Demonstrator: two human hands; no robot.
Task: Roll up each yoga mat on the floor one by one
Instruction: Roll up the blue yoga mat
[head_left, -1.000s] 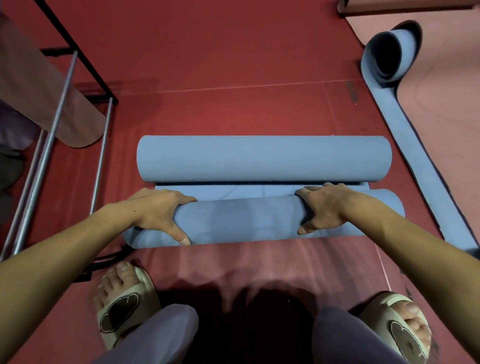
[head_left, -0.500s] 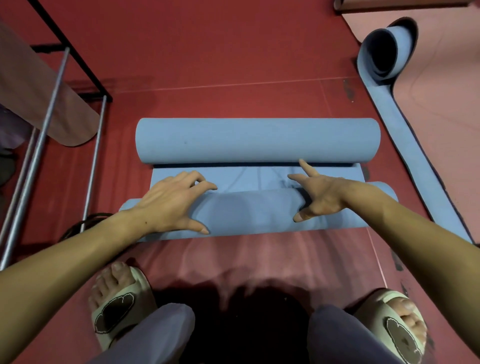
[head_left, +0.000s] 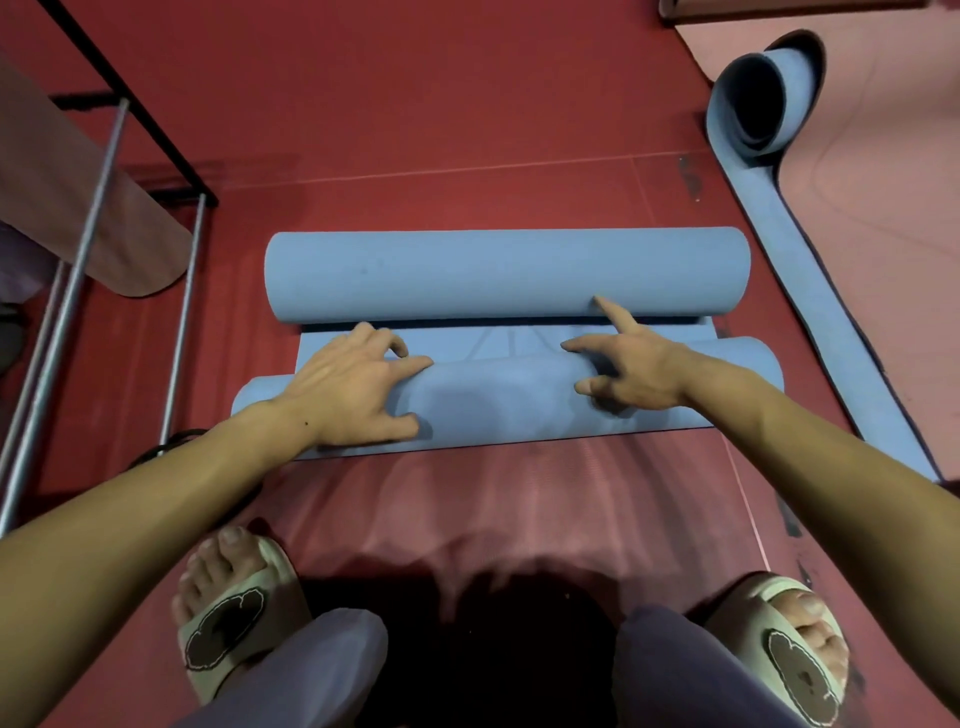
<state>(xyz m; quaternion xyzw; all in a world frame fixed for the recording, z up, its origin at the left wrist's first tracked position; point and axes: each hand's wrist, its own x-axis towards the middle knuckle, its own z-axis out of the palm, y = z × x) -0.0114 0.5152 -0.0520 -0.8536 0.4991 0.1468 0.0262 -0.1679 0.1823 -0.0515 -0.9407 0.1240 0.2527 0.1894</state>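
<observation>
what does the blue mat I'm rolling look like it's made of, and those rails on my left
The blue mat looks like soft foam or rubber, matte: it bends into a smooth roll and dents slightly under the left hand and right hand. The rails look like metal tubing, with a dull silvery sheen along their length.

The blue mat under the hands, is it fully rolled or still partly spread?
Partly spread: a flat strip remains between the near roll and far roll.

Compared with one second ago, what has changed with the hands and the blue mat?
Both hands, left hand and right hand, loosened their wrap on the near roll and reached forward over it, fingers spreading toward the flat strip. The far roll stayed in place.
</observation>
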